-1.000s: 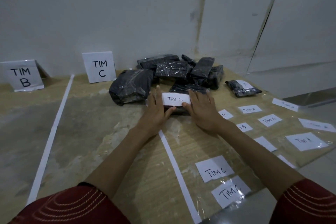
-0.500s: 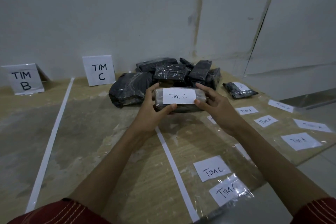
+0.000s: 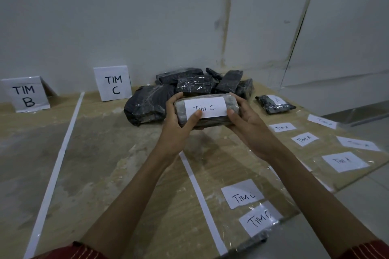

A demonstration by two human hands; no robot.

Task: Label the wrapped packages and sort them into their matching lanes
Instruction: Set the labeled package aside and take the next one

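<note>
I hold a wrapped package [image 3: 212,121] above the table, its white "TIM C" label [image 3: 205,107] facing me. My left hand [image 3: 179,124] grips its left end with the thumb on the label's lower edge. My right hand [image 3: 246,124] grips the right end, thumb by the label's right corner. Behind it lies a pile of black wrapped packages [image 3: 189,88]. A "TIM C" sign [image 3: 112,83] and a "TIM B" sign [image 3: 26,93] stand against the wall. White tape lines [image 3: 202,202] [image 3: 56,166] divide the lanes.
One labelled black package [image 3: 273,104] lies alone at the right. Loose "TIM A" labels [image 3: 304,139] and "TIM C" labels [image 3: 242,193] lie on clear film along the table's right side. The table's edge [image 3: 357,176] runs close by on the right.
The package was pressed on the table under both hands a second ago. Both hands have lifted it and tilted its label toward me.
</note>
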